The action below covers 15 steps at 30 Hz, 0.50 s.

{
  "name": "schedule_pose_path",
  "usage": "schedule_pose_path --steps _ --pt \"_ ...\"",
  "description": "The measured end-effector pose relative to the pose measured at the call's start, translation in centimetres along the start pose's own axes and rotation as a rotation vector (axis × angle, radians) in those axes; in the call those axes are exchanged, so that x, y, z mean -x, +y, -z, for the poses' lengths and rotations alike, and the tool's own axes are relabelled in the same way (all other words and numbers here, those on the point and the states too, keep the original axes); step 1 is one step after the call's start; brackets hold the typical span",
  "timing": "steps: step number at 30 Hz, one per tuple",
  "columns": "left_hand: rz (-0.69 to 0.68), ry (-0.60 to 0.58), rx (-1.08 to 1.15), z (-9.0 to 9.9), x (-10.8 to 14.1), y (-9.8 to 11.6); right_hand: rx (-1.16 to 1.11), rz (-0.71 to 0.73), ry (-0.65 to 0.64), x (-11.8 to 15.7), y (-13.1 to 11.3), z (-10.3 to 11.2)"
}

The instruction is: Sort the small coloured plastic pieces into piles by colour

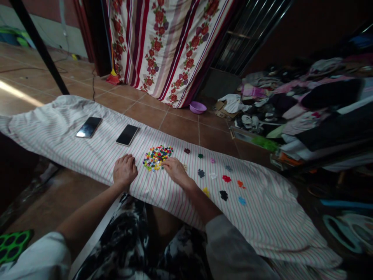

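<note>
A mixed heap of small coloured pieces (153, 157) lies on the striped cloth (180, 194). My right hand (175, 170) is at the heap's right edge, thumb and fingers pinched together; whatever is between the fingertips is too small to name. To the left of the heap my left hand (125, 170) rests on the cloth with its fingers curled in. Right of my right hand are little single-colour groups, among them a red one (226, 178), a black one (223, 195), an orange one (241, 184) and a blue one (242, 200). A yellow group (206, 191) is partly behind my right forearm.
Two phones, one (89, 127) farther left and another (127, 135) nearer the heap, lie on the cloth. Beyond are a flowered curtain (163, 50), a purple basin (197, 107) on the tiled floor and a clothes pile (291, 93) at the right.
</note>
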<state>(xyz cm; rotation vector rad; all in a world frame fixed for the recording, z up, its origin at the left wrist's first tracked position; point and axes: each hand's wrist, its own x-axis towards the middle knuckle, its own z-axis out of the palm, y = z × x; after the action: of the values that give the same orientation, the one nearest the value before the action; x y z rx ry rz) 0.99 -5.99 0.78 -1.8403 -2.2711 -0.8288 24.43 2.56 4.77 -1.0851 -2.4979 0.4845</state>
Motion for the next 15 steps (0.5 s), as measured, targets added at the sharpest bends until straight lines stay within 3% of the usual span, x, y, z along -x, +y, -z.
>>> schedule_pose_path --steps 7,15 --pt "-0.019 -0.002 0.001 0.0 -0.1 -0.1 0.086 0.049 0.019 -3.4 -2.5 -1.8" --pt "-0.030 0.025 0.000 -0.3 -0.1 -0.2 0.254 -0.128 -0.144 -5.1 -3.4 -1.8"
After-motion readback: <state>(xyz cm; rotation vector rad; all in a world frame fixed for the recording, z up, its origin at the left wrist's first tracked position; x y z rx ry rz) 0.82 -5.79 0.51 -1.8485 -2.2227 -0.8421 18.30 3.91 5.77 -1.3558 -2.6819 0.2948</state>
